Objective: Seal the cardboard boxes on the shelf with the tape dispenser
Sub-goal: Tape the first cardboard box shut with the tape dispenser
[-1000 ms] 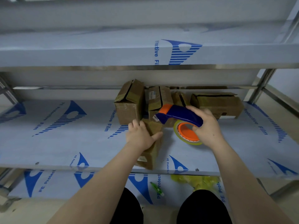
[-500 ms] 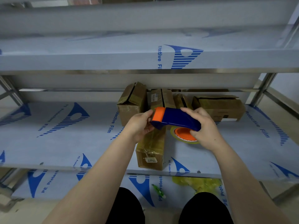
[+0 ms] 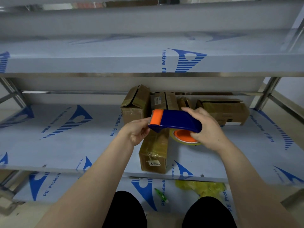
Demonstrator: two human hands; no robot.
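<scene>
A blue tape dispenser [image 3: 177,120] with an orange blade end and an orange tape roll is held above the middle shelf [image 3: 65,145]. My right hand [image 3: 207,129] grips its handle end. My left hand [image 3: 137,130] pinches at the orange blade end, where the tape comes out. Beneath them a long cardboard box [image 3: 154,153] lies lengthwise at the shelf's front edge, its top covered in shiny tape. Several more cardboard boxes stand behind: one with open flaps [image 3: 135,102], one narrow [image 3: 164,100] and one wide [image 3: 225,109].
An upper shelf [image 3: 115,63] overhangs the boxes closely. Metal uprights stand at the far left and right. On the lower shelf lie crumpled yellow plastic [image 3: 202,189] and a small green tool [image 3: 162,195]. My knees show at the bottom.
My left hand lifted off the long box and went up to the dispenser's orange end. The dispenser rose and levelled out above the box.
</scene>
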